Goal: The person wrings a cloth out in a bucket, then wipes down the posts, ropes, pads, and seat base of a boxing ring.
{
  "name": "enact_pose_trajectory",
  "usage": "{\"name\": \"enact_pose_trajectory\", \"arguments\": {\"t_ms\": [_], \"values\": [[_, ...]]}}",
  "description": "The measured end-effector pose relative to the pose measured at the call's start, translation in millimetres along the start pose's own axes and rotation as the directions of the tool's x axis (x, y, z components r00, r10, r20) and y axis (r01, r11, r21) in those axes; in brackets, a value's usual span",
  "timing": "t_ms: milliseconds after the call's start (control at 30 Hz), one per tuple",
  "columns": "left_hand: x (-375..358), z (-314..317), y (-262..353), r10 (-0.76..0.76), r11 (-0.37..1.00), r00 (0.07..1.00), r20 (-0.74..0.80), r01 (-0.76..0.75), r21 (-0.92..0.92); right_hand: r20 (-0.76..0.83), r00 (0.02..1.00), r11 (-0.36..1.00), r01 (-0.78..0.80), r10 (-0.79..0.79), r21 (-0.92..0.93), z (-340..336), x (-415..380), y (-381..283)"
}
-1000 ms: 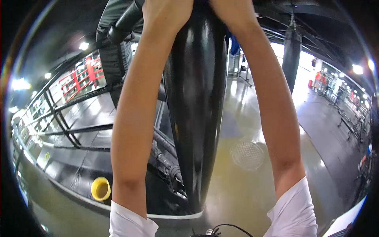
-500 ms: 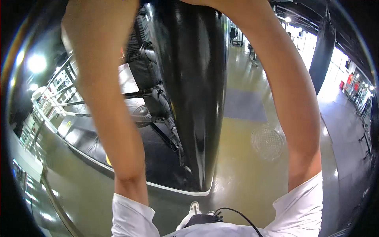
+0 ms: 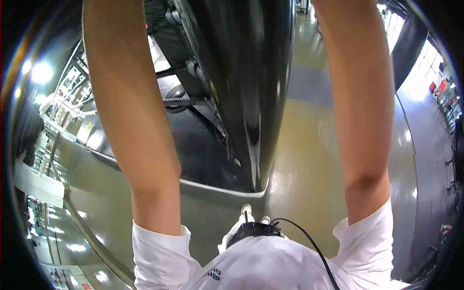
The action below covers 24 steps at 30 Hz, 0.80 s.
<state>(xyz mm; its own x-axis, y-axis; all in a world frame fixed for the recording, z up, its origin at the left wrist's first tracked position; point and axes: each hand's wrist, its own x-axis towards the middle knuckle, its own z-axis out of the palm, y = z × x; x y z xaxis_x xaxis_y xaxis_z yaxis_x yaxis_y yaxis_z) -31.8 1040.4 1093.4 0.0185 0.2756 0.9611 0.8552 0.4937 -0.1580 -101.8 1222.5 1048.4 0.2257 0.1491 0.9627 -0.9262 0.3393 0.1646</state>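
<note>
— "Both forearms had shifted, the right one [image 3: 362,92] now straighter and the left one [image 3: 128,96] more upright, and the shiny black bag [image 3: 249,82] sat higher in view, its lower tip nearer the middle."

— "Where was it from the fingers?"

— "Below them, seen between the forearms."

— "Were the fingers apart or closed?"

— "Impossible to tell: left hand and right hand were both cut off past the top edge, so any touch on the bag was hidden too."

— "Which way did the bag point?"

— "Its long axis ran nearly straight down, tip leaning slightly right, narrowing away from the fingers towards the white shoes [image 3: 246,209]. Beside the tip was the corner of a black platform [image 3: 203,152] with white edging."

— "Anything else hard to make out?"

— "Its upper end was out of frame. Whether the tip touched the platform was unclear. Right of the fingers, dark rim shadow swallowed part of another hanging bag [image 3: 407,48]."
</note>
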Motion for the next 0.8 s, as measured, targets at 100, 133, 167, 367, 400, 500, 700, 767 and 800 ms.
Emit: {"name": "enact_pose_trajectory", "arguments": {"t_ms": [100, 133, 167, 367, 400, 500, 700, 767, 800], "values": [[-34.7, 15.5, 10.3, -0.129, 0.986, 0.991, -0.034, 0.132, 0.097, 0.105, 0.993, 0.996, -0.051, 0.059, -0.080, -7.9, -48.2, 9.2], [-43.3, 21.0, 15.8, -0.160, 0.978, 0.986, -0.046, 0.165, 0.130, 0.131, 0.989, 0.992, -0.060, 0.074, -0.108, -11.3, -61.2, 11.8], [-49.9, 26.2, 21.8, -0.187, 0.967, 0.981, -0.061, 0.194, 0.164, 0.155, 0.984, 0.989, -0.064, 0.085, -0.135, -14.2, -72.6, 14.0], [-126.5, 62.5, 66.0, -0.307, 0.859, 0.935, -0.181, 0.353, 0.369, 0.281, 0.950, 0.960, -0.055, 0.134, -0.273, -29.3, -140.7, -18.5], [-120.7, 67.2, 79.7, -0.319, 0.835, 0.926, -0.204, 0.376, 0.401, 0.299, 0.944, 0.954, -0.050, 0.141, -0.295, -28.1, -130.3, -8.0], [-234.3, 89.9, 93.9, -0.293, 0.709, 0.933, -0.207, 0.358, 0.608, 0.339, 0.752, 0.704, -0.654, 0.565, 0.277, -52.2, -210.7, -73.5], [-390.7, 110.8, 141.3, -0.608, 0.626, 0.768, -0.202, 0.620, 0.473, 0.346, 0.640, 0.594, -0.767, 0.686, 0.242, -81.8, -361.0, -128.1], [-396.2, 108.7, 148.4, -0.812, 0.483, 0.530, -0.243, 0.845, 0.230, 0.366, 0.559, 0.509, -0.829, 0.744, 0.230, -84.4, -383.5, -134.0], [-377.9, 101.8, 149.3, -0.846, 0.454, 0.485, -0.221, 0.873, 0.179, 0.395, 0.518, 0.462, -0.855, 0.759, 0.233, -86.9, -358.5, -134.1]]}}
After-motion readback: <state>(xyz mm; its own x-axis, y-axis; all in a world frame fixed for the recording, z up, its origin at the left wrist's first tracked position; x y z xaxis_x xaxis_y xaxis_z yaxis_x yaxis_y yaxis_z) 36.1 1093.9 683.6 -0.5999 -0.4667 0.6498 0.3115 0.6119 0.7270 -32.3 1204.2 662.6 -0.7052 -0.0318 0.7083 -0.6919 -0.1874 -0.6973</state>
